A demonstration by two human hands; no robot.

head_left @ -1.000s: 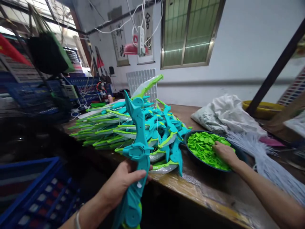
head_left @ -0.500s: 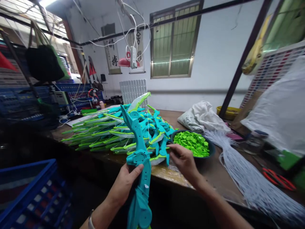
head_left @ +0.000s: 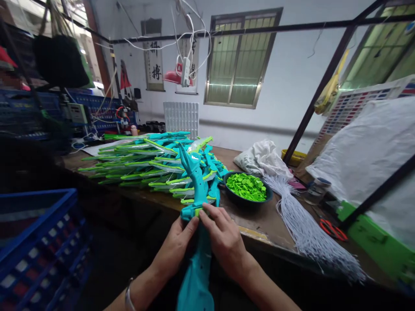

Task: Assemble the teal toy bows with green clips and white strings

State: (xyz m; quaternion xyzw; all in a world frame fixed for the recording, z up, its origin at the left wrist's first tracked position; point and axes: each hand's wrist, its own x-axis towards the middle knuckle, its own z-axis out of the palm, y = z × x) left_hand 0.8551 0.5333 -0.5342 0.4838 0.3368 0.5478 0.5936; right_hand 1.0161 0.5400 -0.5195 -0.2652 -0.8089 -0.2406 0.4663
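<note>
A teal toy bow (head_left: pixel 196 181) stands upright in front of me, just before the table edge. My left hand (head_left: pixel 175 248) is wrapped round its grip from the left. My right hand (head_left: pixel 225 242) lies over the grip from the right, fingertips pinching a small green piece (head_left: pixel 198 211) against the bow's hub. Behind the bow lies a big pile of teal and green bows (head_left: pixel 145 162). A dark bowl (head_left: pixel 241 198) filled with small green plastic pieces (head_left: pixel 247 186) sits to the right of the pile.
A bundle of white strings (head_left: pixel 304 220) lies on the wooden table (head_left: pixel 259 220) right of the bowl, with red scissors (head_left: pixel 332 229) and a white sack (head_left: pixel 262 157) nearby. A blue crate (head_left: pixel 35 242) stands low at my left. A slanted black frame post (head_left: pixel 316 93) rises at the right.
My right hand left the bowl of green pieces, came across to the bow and now presses a green piece onto its hub. The bow sits lower and nearer to me.
</note>
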